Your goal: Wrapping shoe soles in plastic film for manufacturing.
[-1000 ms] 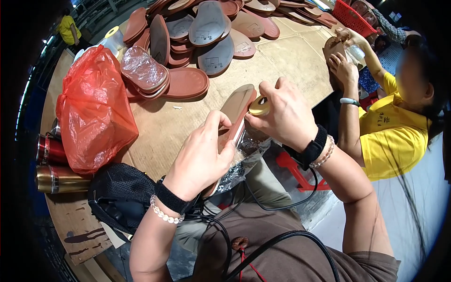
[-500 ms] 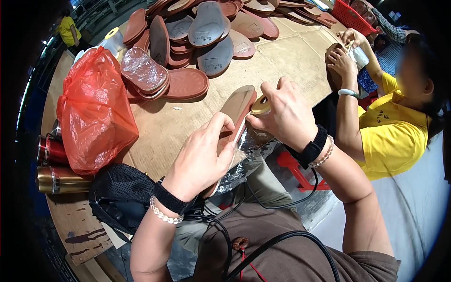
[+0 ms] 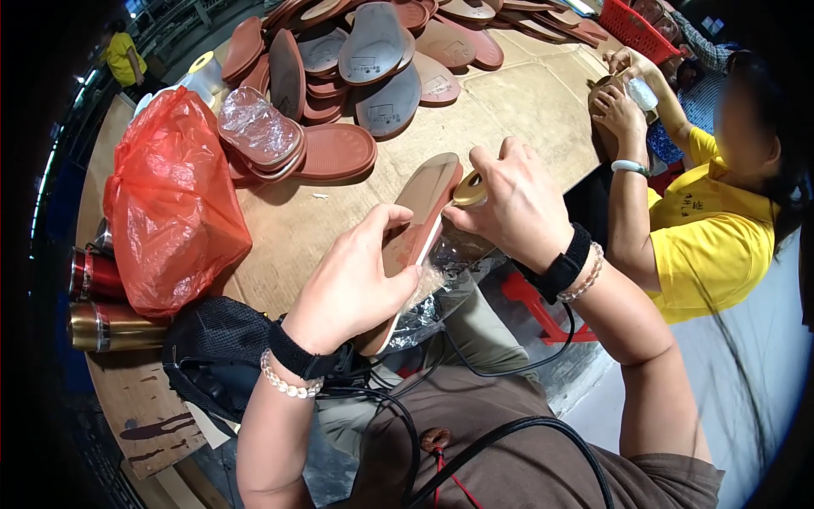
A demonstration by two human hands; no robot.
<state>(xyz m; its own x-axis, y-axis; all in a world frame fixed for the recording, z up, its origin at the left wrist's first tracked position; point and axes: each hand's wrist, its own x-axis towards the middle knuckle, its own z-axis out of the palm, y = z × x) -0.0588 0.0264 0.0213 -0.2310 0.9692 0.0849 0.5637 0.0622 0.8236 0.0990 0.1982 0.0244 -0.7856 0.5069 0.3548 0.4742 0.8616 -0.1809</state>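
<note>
Cardboard-covered worktable (image 3: 526, 110), shoe soles (image 3: 373, 51) piled, dim workshop.

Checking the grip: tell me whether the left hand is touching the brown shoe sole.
Touching. The head view shows the left hand wrapped around the brown shoe sole, thumb and fingers pressed on its edge.

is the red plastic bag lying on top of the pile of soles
No, the red plastic bag sits on the table left of the pile of soles, apart from it.

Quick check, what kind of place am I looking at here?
Likely a shoe-making workshop: a heap of brown soles on a cardboard-covered table, the hands holding one sole, and a co-worker in yellow handling another alongside.
</note>
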